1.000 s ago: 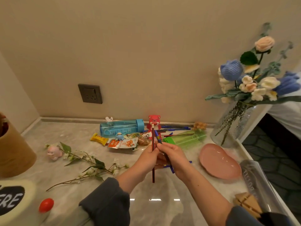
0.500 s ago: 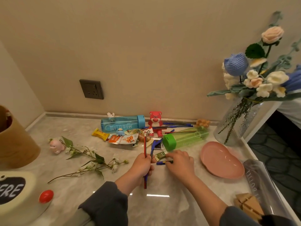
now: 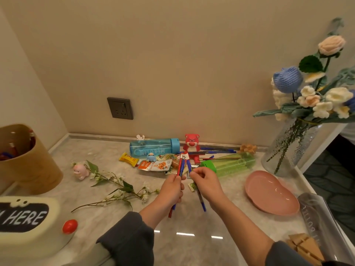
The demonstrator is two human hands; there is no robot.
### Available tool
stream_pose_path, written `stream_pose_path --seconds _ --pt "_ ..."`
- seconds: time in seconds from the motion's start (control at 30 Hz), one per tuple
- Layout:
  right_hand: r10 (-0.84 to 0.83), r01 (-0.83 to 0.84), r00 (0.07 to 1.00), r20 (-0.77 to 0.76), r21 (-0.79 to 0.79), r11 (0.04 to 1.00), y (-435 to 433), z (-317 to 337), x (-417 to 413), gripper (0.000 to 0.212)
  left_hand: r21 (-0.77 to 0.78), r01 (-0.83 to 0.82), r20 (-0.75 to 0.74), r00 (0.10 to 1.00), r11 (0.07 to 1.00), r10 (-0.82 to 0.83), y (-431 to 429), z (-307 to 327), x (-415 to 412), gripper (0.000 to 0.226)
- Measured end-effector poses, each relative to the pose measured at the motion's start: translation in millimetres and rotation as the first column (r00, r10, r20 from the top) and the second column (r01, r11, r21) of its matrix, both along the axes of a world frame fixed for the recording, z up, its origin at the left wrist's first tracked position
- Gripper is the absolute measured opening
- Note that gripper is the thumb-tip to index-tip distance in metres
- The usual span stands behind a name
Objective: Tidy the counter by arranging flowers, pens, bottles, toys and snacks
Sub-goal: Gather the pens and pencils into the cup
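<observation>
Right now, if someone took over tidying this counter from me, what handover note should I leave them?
Left hand grips a red pencil and a blue pen, upright. Right hand pinches a second pen.
Loose pens lie behind the red bear. The blue bottle and green bottle lie on their sides, with snack packets in front of the blue one. Flower sprigs and the pink toy lie further left.
Done: some flowers stand in the vase. Left: pens, bottles, toys, snacks and sprigs all need placing.
</observation>
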State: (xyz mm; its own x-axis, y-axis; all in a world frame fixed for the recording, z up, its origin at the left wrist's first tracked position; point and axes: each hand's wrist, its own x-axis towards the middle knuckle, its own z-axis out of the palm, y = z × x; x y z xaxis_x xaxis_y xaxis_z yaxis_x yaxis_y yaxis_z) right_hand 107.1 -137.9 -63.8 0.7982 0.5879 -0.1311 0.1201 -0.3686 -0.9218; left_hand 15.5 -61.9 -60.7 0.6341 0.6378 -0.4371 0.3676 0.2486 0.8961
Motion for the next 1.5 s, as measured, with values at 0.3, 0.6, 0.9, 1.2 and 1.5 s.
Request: stream_pose_path --seconds 0.3,0.6,0.9,1.2,1.5 --pt "0.146 -0.141 0.989 -0.005 0.221 0.965 85.4 45.1 -53.4 0.006 0.18 -0.2 0.224 0.962 0.963 0.157 57.9 31.8 -62.3 0.018" --pt "0.46 -0.459 0.884 0.08 0.33 0.825 179.2 93.7 -136.8 0.022 0.346 -0.371 0.193 0.927 0.862 0.321 140.1 83.5 -159.7 0.017" --pt "0.61 -0.656 0.753 0.245 0.35 0.669 264.6 148.2 -207.2 0.013 0.615 -0.449 0.237 0.889 0.648 0.391 208.5 143.0 -243.0 0.02" --pt "0.534 -0.615 0.789 0.305 0.382 0.69 325.8 144.7 -244.2 0.011 0.85 -0.373 0.149 0.847 0.372 0.51 264.0 147.4 -279.8 0.019" --pt "0.542 -0.594 0.777 0.319 0.09 0.799 339.3 90.5 -244.9 0.013 0.966 0.012 -0.162 0.811 0.26 0.562 291.2 97.0 -289.1 0.02"
